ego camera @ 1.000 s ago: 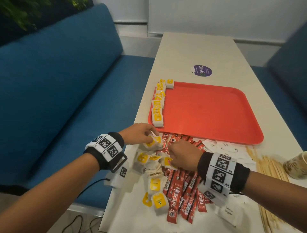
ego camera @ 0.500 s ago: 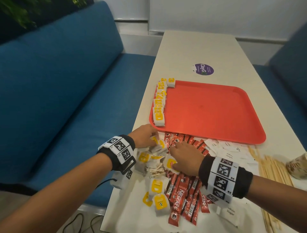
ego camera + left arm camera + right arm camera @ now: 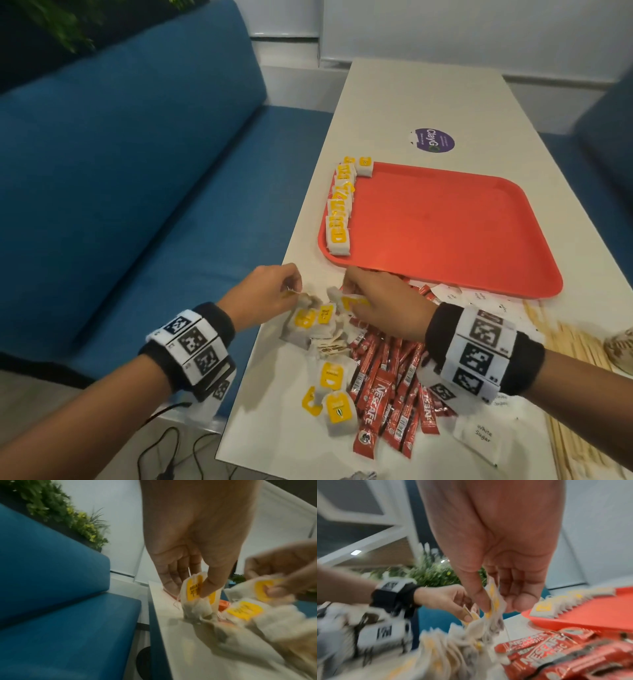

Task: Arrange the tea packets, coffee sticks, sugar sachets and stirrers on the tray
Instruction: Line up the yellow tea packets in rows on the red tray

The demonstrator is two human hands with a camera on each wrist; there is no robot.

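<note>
Both hands, left hand (image 3: 263,294) and right hand (image 3: 383,305), each pinch 1 tea packet (image 3: 193,588) off the bench (image 3: 411,96) pile.

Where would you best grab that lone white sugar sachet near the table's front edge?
Probably by one short edge of the white sugar sachet, coming from above: it lies flat on the table, apart from the coffee sticks, so fingertips must pinch a raised edge.
</note>
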